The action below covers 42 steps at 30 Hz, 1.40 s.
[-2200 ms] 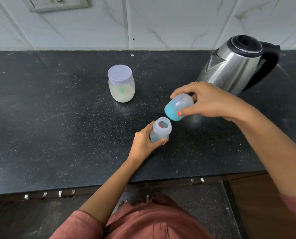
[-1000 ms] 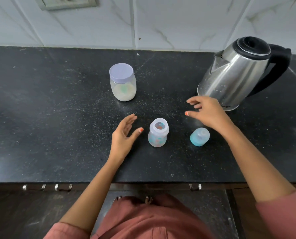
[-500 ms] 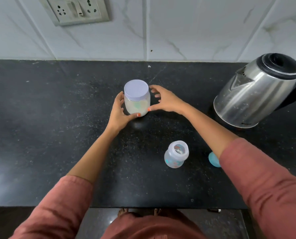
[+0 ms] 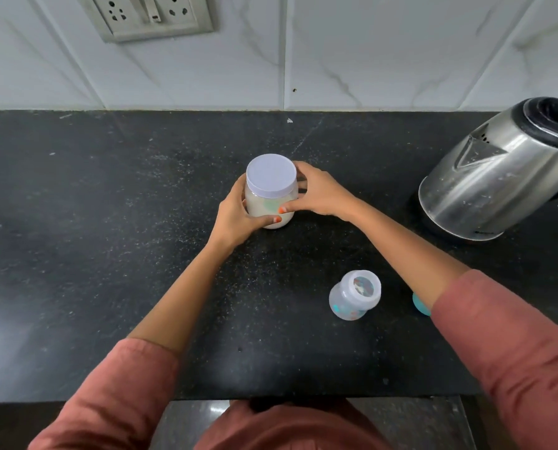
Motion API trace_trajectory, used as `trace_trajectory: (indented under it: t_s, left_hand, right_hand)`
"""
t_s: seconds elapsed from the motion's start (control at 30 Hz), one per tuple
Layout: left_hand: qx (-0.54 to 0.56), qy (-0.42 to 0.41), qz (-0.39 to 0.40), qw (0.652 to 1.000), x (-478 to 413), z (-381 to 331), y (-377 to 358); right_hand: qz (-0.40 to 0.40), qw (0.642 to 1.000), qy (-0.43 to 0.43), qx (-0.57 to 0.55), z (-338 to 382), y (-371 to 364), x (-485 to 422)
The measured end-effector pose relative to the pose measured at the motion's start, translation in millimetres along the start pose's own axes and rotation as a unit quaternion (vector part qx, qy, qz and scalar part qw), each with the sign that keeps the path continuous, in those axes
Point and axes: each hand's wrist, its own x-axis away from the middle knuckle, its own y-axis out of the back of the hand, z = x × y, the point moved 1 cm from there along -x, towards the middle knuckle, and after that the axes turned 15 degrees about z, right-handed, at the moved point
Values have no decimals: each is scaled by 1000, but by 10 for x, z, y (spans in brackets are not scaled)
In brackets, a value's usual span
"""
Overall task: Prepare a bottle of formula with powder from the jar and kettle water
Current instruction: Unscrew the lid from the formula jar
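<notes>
Both of your hands have closed in since half a second ago: then they were only arriving at the jar (image 4: pixel 270 203), and now they wrap it. Your left hand (image 4: pixel 237 216) grips the jar's body from its 9 o'clock side, thumb curled across the lower front. Your right hand (image 4: pixel 321 193) comes in from 3 o'clock, fingers curled behind the rim of the lid (image 4: pixel 271 177) and thumb pressed on the clear wall just under it. Neither hand is on top of the lid yet.

The jar stands upright on the counter (image 4: pixel 108 254) near the middle of the view, its long axis vertical and the lid on, facing straight up at you. As I judge it, the coming move turns on this: the lid sits directly above your left-hand grip, and your right hand is the nearer one to it. So the left would steady the body while the right shifts up and twists.

By count there is one jar with one lid. One bottle (image 4: pixel 352 295) stands uncapped at 5 o'clock from the jar, just beside your right forearm (image 4: pixel 401 245). One teal cap (image 4: pixel 420 305) is mostly hidden behind that forearm. One kettle (image 4: pixel 498 170) sits at 3 o'clock, well apart from the jar. One socket plate (image 4: pixel 151 14) is on the wall at 11 o'clock.
</notes>
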Motion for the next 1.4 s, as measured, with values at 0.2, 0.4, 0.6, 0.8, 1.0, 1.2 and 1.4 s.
trace_trajectory:
  t_s: [0.2, 0.4, 0.6, 0.8, 1.0, 1.2, 1.4]
  left_hand:
    - [10, -23, 5, 1000, 423, -136, 56]
    - [25, -35, 27, 999, 910, -152, 84]
    - [42, -26, 40, 998, 1272, 31, 52]
    - [51, -18, 45, 998, 1455, 172, 7]
    - [57, -9, 53, 997, 1504, 234, -22]
    - [75, -22, 66, 995, 1486, 302, -62]
    - [117, -28, 67, 990, 1452, 249, -130]
  right_hand:
    - [12, 999, -6, 50, 266, -151, 349]
    - [6, 999, -18, 33, 422, -483, 705]
    - [5, 999, -32, -16, 407, -882, 865]
    - [-3, 998, -53, -15, 371, -1146, 912]
    - [-1, 998, -61, -9, 375, -1230, 933]
    - [15, 998, -67, 11, 378, -1222, 937]
    - [29, 992, -80, 91, 628, -1162, 920]
